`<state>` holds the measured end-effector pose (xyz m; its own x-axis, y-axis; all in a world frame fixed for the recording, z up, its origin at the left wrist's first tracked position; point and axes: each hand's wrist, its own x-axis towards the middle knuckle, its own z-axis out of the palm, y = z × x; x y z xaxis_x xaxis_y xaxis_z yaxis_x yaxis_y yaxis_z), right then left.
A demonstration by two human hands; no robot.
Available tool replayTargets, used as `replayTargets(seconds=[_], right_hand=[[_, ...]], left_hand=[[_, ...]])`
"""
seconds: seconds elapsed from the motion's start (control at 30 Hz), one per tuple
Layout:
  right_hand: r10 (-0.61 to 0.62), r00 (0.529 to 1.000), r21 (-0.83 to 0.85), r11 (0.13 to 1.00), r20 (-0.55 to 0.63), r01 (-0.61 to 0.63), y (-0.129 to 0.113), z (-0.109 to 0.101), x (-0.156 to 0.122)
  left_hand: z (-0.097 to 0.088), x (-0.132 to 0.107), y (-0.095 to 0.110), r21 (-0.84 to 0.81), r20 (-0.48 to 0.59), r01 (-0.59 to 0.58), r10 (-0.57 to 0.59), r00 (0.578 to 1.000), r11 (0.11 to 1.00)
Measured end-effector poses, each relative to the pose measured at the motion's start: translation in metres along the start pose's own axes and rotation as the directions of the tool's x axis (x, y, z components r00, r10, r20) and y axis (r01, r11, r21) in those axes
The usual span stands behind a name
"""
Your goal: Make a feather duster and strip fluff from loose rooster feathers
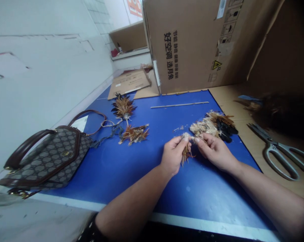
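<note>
My left hand [174,155] is closed around a small bunch of brown feathers [185,155], whose tips stick out below the fingers. My right hand [213,149] pinches the pale quill end of that bunch [186,135] between thumb and forefinger, just right of the left hand. Both hands hover over a blue mat [131,168]. Right behind the right hand lies a heap of tan, brown and black feathers [213,125].
A patterned brown handbag [47,158] lies at the mat's left edge. Two finished feather bundles [123,107] [134,133] lie mid-mat, and a thin stick [179,105] farther back. Large scissors [280,151] rest on cardboard at right by a dark feather pile [283,112]. A big carton [192,43] stands behind.
</note>
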<state>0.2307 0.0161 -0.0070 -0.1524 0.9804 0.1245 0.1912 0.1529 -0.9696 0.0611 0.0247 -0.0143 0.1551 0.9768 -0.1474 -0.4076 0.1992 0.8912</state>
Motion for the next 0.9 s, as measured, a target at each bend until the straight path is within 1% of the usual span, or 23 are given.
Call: replayTargets(seconds=[0.17,0.27,0.33,0.5,0.67,0.77,0.9], right_hand=[[-0.001,0.998,-0.006,1.0,-0.059,0.001,0.0038,0.0,-0.0009],[0.012,0.996,-0.014,1.0,-0.093,-0.013,0.0061,-0.0005,-0.0018],[0.018,0.995,-0.022,1.0,-0.095,-0.02,0.0069,-0.0003,-0.0023],[-0.01,1.0,-0.062,0.998,-0.018,0.009,0.0035,0.002,-0.0023],[-0.016,0.997,-0.099,0.995,0.07,0.023,-0.0009,0.0026,-0.0011],[-0.012,0.995,-0.113,0.993,0.101,0.024,-0.0001,0.0016,0.0],[0.0,0.992,-0.101,0.995,0.128,0.013,0.0018,0.0,0.0008]], left_hand=[[-0.0001,0.0004,-0.0012,0.015,-0.012,-0.009,0.009,1.0,1.0],[-0.0003,0.0009,-0.0024,-0.003,-0.018,-0.014,0.014,1.0,1.0],[-0.0007,0.0014,-0.0032,-0.015,-0.006,-0.042,0.041,0.999,0.999],[-0.0018,0.0022,-0.0035,-0.017,0.071,-0.142,0.143,0.987,0.99],[-0.0038,0.0026,0.0002,0.07,0.09,-0.24,0.233,0.968,0.968],[-0.0057,0.003,0.0023,0.109,0.109,-0.258,0.246,0.963,0.96],[-0.0075,0.0037,0.0032,0.132,0.125,-0.252,0.236,0.964,0.959]])
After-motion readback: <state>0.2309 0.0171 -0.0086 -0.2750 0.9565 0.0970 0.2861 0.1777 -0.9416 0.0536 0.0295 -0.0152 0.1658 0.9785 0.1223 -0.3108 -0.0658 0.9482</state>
